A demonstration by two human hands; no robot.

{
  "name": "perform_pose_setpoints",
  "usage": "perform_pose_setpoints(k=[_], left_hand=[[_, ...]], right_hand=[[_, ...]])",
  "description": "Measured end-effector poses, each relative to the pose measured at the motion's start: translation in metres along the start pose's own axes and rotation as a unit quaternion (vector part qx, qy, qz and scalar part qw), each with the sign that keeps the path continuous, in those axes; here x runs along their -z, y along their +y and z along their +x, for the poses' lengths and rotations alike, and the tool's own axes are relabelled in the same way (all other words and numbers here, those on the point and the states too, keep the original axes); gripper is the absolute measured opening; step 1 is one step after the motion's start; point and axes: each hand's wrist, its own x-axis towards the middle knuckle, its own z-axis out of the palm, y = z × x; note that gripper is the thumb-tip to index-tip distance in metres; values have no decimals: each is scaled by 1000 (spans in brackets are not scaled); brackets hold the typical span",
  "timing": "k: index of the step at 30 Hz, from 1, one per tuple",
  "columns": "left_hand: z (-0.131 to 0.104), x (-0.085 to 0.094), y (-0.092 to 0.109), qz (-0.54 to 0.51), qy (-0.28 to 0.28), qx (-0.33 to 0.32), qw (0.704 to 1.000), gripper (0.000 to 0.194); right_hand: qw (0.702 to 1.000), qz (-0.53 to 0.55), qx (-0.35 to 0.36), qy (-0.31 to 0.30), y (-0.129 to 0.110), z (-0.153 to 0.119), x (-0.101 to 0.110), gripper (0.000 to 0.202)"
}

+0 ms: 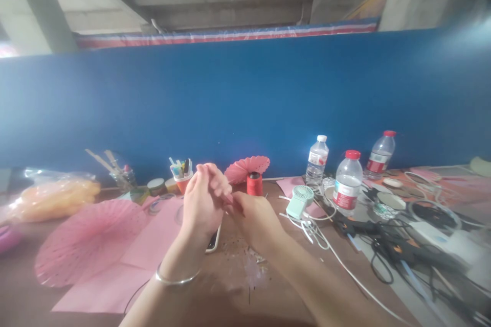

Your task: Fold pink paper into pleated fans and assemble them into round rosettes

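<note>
My left hand (205,199) is raised over the middle of the table, its fingers curled and pressed together. Against its fingertips, my right hand (255,217) is closed too; anything between the two is too small to make out. Just behind them stand a red thread spool (254,184) and a folded pink paper fan (247,167). A phone (214,241) lies partly hidden under my left hand. To the left, a large round pleated pink paper (90,237) rests beside flat pink sheets (149,240).
Left of my hands are a cup of pens (183,180), a jar with sticks (125,179) and a plastic bag (57,194). Rightward stand a mint fan (299,201), water bottles (347,186), tangled cables (318,232) and black glue guns (402,245). A blue partition (238,97) rises behind.
</note>
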Motion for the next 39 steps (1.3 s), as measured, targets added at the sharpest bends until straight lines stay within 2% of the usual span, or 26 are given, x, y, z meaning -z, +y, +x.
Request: perform_pose_setpoints(k=[2,5,8,10,11,12,14,17,20,22,23,24,26,27,32,35,36,39], left_hand=[[-2,0,3,-28,4,35,999,29],[-6,1,11,-59,-20,92,994,32],[-9,4,16,-104,-81,100,986,32],[-8,6,17,-120,-123,87,981,33],[-7,6,17,-114,-136,74,981,34],[-6,6,16,-93,-143,60,984,34],[-3,6,13,-14,-143,34,989,31],[2,8,12,138,-112,-19,984,35],[9,17,17,303,-64,-31,950,29],[14,25,21,417,-46,-13,908,20],[15,28,22,453,-36,-12,891,16],[16,30,22,475,-30,-15,879,14],[16,32,20,476,-26,-33,879,12],[16,31,18,466,-30,-41,883,12],[13,27,11,436,-32,-56,898,10],[13,25,10,452,-27,-74,888,12],[13,25,10,457,-24,-78,886,12],[13,23,8,460,-25,-84,884,13]], right_hand=[[999,10,25,-26,0,-2,1,22],[981,134,29,-135,2,-2,8,22],[920,296,11,-255,4,-3,14,26],[880,370,-7,-299,3,-3,14,28],[872,386,-18,-301,3,-4,13,28],[876,386,-28,-287,2,-4,11,27],[918,333,-38,-214,2,-4,6,23],[982,172,-31,-77,5,-2,4,20],[999,15,-32,4,14,4,14,15],[998,-60,-29,6,22,6,27,8],[997,-76,-22,-14,25,7,33,8],[996,-72,-8,-45,28,7,39,17],[993,-48,8,-105,31,7,48,32],[992,-35,8,-118,32,7,50,32],[994,42,-3,-102,33,8,50,23],[991,83,7,-109,31,8,52,52],[991,86,9,-106,31,8,54,53],[992,83,8,-91,30,8,57,30]])
